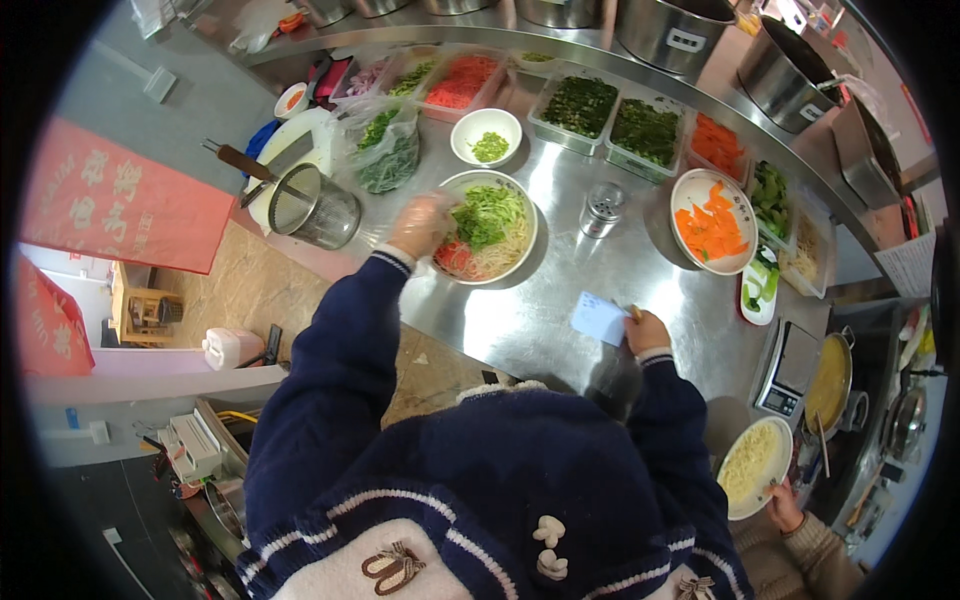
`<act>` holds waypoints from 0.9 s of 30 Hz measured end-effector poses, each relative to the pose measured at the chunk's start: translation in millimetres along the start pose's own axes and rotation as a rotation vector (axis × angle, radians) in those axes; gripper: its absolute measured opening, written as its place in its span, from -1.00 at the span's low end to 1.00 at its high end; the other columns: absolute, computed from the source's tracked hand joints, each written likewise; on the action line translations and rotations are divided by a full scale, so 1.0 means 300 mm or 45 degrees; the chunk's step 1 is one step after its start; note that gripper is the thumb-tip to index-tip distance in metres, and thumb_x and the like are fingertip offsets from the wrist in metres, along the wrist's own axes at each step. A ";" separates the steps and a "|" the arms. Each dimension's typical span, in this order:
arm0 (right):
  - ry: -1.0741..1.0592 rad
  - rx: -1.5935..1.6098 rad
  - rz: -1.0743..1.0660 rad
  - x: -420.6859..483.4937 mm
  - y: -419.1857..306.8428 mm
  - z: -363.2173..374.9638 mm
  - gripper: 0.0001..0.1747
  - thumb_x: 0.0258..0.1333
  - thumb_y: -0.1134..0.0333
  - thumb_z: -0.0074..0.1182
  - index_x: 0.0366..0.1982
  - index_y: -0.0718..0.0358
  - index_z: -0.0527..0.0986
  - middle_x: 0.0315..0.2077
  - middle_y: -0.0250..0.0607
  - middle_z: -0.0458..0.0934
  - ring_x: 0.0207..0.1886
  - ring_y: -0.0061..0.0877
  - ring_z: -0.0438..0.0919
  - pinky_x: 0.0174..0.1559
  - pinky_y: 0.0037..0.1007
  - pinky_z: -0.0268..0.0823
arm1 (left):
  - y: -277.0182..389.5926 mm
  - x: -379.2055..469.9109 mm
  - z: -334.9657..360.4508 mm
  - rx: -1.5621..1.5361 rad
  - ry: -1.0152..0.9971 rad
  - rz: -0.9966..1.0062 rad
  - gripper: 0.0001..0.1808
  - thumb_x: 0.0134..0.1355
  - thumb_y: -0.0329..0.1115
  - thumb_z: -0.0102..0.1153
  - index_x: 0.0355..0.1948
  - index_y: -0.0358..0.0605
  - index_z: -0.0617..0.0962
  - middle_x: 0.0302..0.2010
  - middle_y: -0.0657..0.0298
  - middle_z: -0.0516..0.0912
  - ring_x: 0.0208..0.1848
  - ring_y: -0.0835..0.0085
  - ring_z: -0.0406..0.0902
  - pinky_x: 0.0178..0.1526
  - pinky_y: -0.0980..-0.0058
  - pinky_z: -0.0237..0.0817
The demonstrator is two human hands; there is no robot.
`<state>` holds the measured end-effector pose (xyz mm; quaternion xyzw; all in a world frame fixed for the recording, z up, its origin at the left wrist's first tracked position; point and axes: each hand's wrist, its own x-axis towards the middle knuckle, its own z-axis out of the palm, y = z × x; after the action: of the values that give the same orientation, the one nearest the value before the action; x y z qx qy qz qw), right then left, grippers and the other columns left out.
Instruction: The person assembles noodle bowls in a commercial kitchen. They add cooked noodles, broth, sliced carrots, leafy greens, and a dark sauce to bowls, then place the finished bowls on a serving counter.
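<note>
My left hand (422, 226), in a clear plastic glove, is at the left rim of a white bowl (535, 241). Its fingers are blurred, so whether they grip the rim cannot be told. Inside the bowl lie shredded cucumber (504, 206), chopped greens (477, 226), red shreds (454, 255) and bean sprouts (501, 253). Low over the steel counter, my right hand (647, 332) holds a small bluish slip of paper (598, 318) that bears writing. Something small and yellowish shows at those fingers. Behind the large bowl stands a smaller bowl (486, 140) with chopped greens.
A metal shaker (603, 210) and a bowl of carrot slices (712, 223) stand rightward. Tubs of cut vegetables (579, 105) line the back under a shelf (480, 35). Left are a strainer basket (315, 206) and a bagged heap of greens (386, 154). Another person's hand (785, 508) holds a noodle bowl (756, 466).
</note>
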<state>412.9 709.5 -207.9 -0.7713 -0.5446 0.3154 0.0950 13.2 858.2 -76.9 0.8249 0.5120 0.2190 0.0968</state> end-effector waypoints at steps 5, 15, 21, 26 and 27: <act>-0.064 0.022 -0.005 0.055 -0.099 0.069 -0.54 0.24 0.07 -0.22 -0.27 0.28 0.57 -0.25 0.07 0.58 -0.14 -0.06 0.54 -0.08 -0.15 0.36 | 0.012 -0.056 0.001 0.261 -0.147 -0.310 -0.74 0.12 -0.17 0.21 -0.39 -0.18 0.68 -0.52 0.13 0.65 -0.47 0.24 0.56 -0.35 0.38 0.36; 0.295 0.182 0.283 -0.260 -0.222 0.006 -0.71 0.09 0.21 0.04 -0.22 0.26 0.46 -0.35 -0.02 0.60 -0.27 -0.18 0.59 -0.20 -0.23 0.41 | -0.010 -0.028 -0.005 -0.261 0.068 0.053 -0.82 0.16 -0.56 -0.06 -0.36 -0.31 0.60 -0.47 0.04 0.61 -0.44 0.29 0.59 -0.36 0.42 0.37; 0.461 0.207 0.777 -0.626 -0.259 0.074 -0.28 0.02 0.04 0.10 0.19 0.17 0.21 -0.46 -0.03 0.62 -0.35 -0.15 0.60 -0.29 -0.23 0.44 | -0.092 -0.014 -0.020 -0.730 -0.217 -0.071 -0.79 0.11 -0.55 -0.18 -0.63 -0.26 0.44 -0.69 0.29 0.40 -0.72 0.57 0.32 -0.64 0.55 0.17; 0.790 0.298 0.966 -0.806 -0.230 0.018 -0.05 -0.03 0.11 0.14 0.33 0.20 -0.05 -0.43 0.07 0.60 -0.37 -0.07 0.58 -0.30 -0.20 0.41 | -0.127 -0.005 -0.027 -0.599 -0.210 0.193 -0.77 0.16 -0.48 -0.21 -0.53 -0.27 0.49 -0.70 0.30 0.40 -0.68 0.59 0.30 -0.60 0.56 0.15; 0.827 0.276 0.982 -0.808 -0.212 -0.003 0.06 -0.05 0.19 0.17 0.36 0.12 -0.22 -0.45 0.07 0.60 -0.39 -0.07 0.58 -0.33 -0.21 0.41 | -0.124 -0.005 -0.024 -0.651 -0.274 0.081 -0.78 0.16 -0.48 -0.20 -0.50 -0.28 0.51 -0.70 0.29 0.41 -0.67 0.59 0.31 -0.59 0.56 0.16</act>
<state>313.2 516.2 -83.1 -0.9599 -0.1271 0.1261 0.2155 -20.5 873.3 -85.2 0.8079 0.4007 0.2550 0.3488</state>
